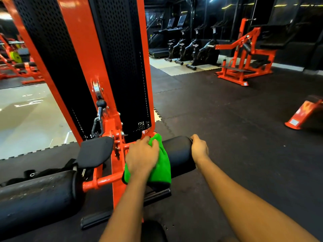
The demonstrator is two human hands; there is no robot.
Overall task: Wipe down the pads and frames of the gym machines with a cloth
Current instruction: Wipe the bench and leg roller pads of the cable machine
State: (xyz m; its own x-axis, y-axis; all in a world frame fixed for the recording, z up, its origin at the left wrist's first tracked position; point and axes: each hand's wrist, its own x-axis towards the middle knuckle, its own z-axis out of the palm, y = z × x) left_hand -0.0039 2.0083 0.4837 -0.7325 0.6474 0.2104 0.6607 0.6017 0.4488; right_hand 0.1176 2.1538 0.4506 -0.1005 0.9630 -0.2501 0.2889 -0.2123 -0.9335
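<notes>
The green cloth (163,165) drapes over the black roller pad (179,152); the left hand (142,155) clutches it, and the right hand (200,148) grips the pad's end.

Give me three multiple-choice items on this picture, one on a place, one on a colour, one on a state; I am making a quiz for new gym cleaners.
1. Where is the green microfibre cloth?
A: on the floor mat. B: on the black cylindrical foam roller pad. C: over a treadmill.

2. What colour is the machine's steel frame?
A: orange-red. B: blue. C: white.

3. What does the right hand do?
A: hangs free. B: holds a spray bottle. C: grips the roller pad's end.

Key: 1 B, the left hand holds the cloth bunched against that pad. 2 A, the uprights and brackets are orange-red. 3 C, its fingers curl over the pad's outer end.
</notes>
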